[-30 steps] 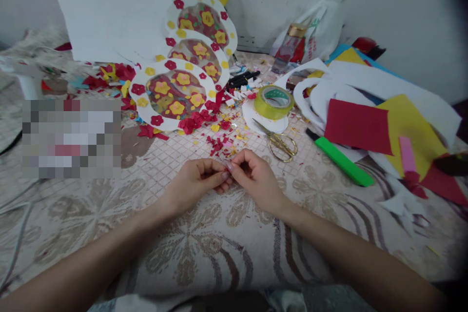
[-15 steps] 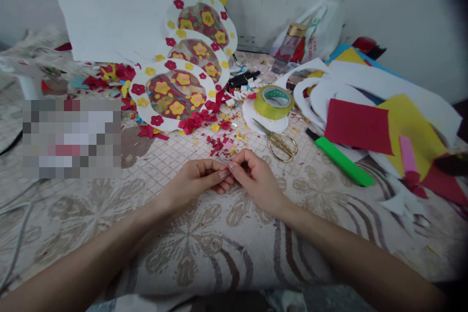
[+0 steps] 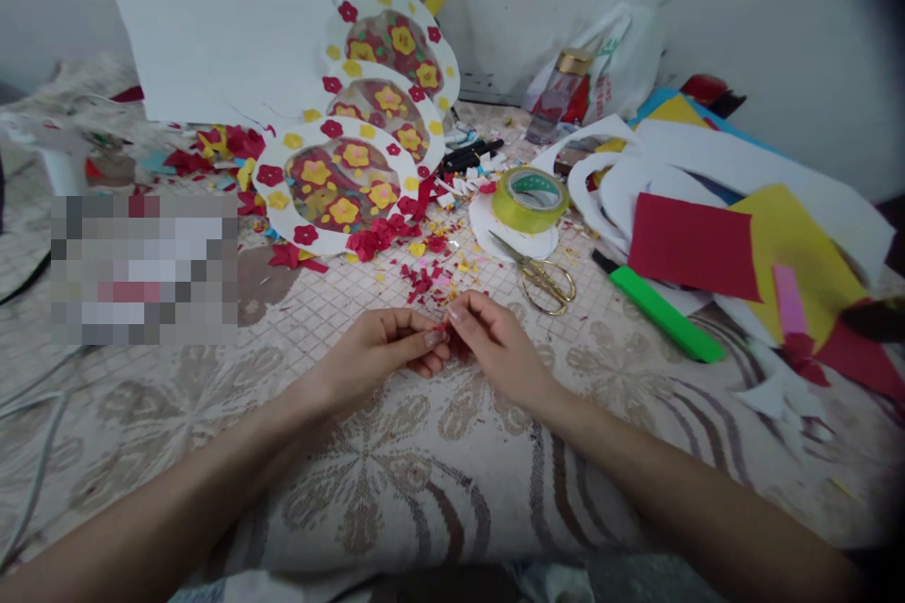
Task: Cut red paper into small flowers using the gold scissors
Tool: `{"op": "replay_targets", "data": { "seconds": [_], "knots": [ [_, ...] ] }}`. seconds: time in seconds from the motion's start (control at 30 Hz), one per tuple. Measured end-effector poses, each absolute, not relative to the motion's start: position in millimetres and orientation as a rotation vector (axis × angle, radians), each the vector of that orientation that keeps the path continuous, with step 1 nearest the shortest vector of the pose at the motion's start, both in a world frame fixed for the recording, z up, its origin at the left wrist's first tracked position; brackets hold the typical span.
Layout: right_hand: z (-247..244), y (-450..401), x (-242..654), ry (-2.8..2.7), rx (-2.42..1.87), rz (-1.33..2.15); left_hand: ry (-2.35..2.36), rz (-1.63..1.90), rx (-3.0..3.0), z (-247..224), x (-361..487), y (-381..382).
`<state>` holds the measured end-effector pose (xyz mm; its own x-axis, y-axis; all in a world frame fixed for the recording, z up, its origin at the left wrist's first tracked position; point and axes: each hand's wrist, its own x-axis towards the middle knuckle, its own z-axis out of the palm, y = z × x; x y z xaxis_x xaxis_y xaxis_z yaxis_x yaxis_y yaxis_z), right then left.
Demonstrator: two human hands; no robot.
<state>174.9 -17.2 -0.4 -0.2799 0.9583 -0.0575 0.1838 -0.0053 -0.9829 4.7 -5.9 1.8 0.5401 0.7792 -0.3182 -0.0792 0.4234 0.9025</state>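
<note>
Over the patterned tablecloth, my left hand pinches a tiny red piece of paper between thumb and fingertips. My right hand is beside it, thumb pressed to the bent forefinger; whatever is in that pinch is too small to see. The fingertips of the two hands nearly touch. Just beyond them lie red paper scraps. Gold-handled scissors rest to the right, their blades partly on a white paper disc. My fingers hide most of the red piece.
Three white paper rings with red and yellow flowers stand behind on the left. Yellow tape, a green cutter, red paper and yellow paper lie right. A bottle stands at the back. A cable runs left.
My right thumb and forefinger have shifted up slightly, away from the left fingertips. More of the red piece shows in my left hand.
</note>
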Motion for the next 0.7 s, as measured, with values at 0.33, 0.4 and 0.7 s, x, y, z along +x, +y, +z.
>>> {"op": "replay_targets", "data": {
  "seconds": [0.33,0.4,0.7],
  "knots": [
    [-1,-12,182,-1.557,-1.097,1.455,0.812,0.563,0.743,7,4,-5],
    [1,-10,184,-1.574,-0.981,1.494,0.749,0.497,0.620,9,2,-4],
    [3,-8,187,-1.897,-1.067,1.079,0.784,0.469,0.798,7,2,-4]
  ]
}}
